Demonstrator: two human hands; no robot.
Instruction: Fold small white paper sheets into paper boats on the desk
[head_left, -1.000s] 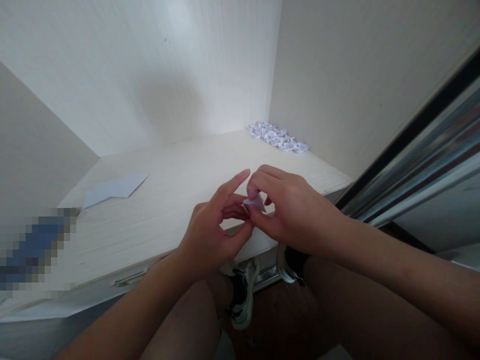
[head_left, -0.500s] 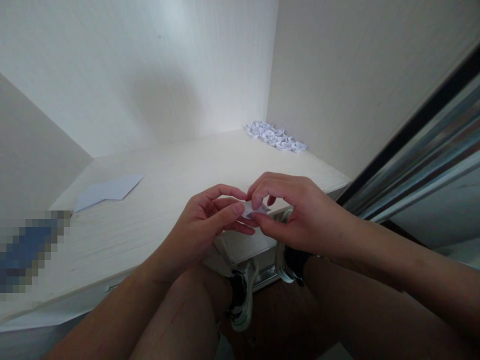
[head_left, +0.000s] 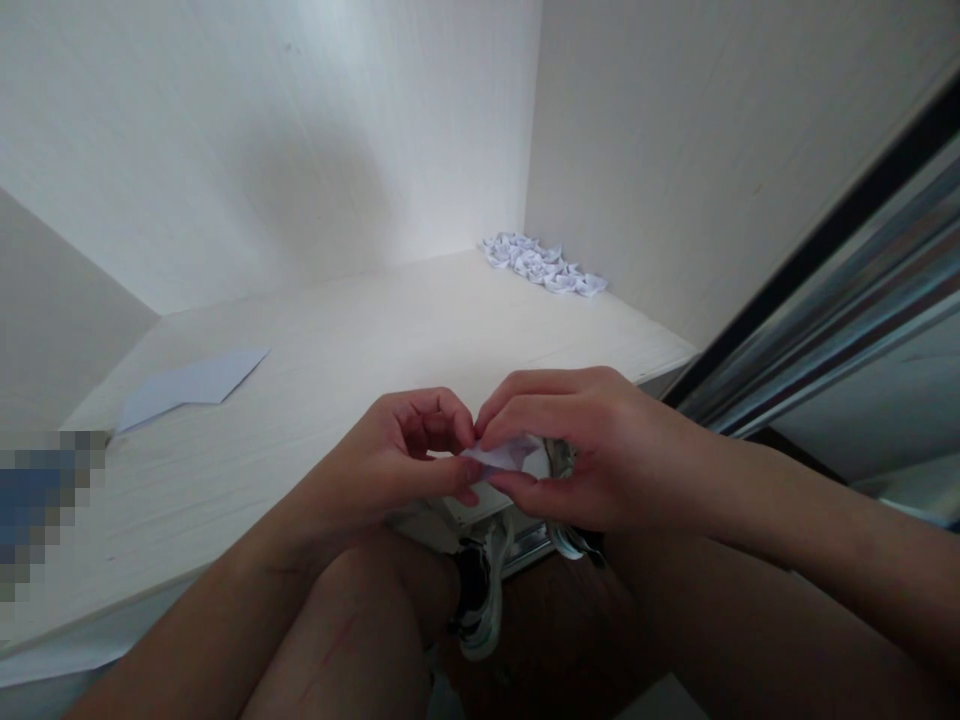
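Note:
Between my two hands is a small folded piece of white paper (head_left: 504,456), held above the front edge of the white shelf. My left hand (head_left: 420,450) pinches its left end between thumb and fingertips. My right hand (head_left: 559,440) grips it from the right, fingers on top and thumb below. Part of the paper is hidden behind the fingers. In the far right corner of the shelf lies a heap of small folded white papers (head_left: 541,264). Flat sheets of white paper (head_left: 195,382) lie at the left, apart from both hands.
The white shelf (head_left: 337,330) is bounded by a back panel and side panels. A metal door rail (head_left: 817,290) runs down the right side. A pixelated blue patch (head_left: 37,500) covers the left edge. Below are my knees and my shoes (head_left: 480,595).
Both hands have come slightly lower with the folded paper. More of the paper shows between the fingers, and its shape looks more raised. The view has shifted slightly.

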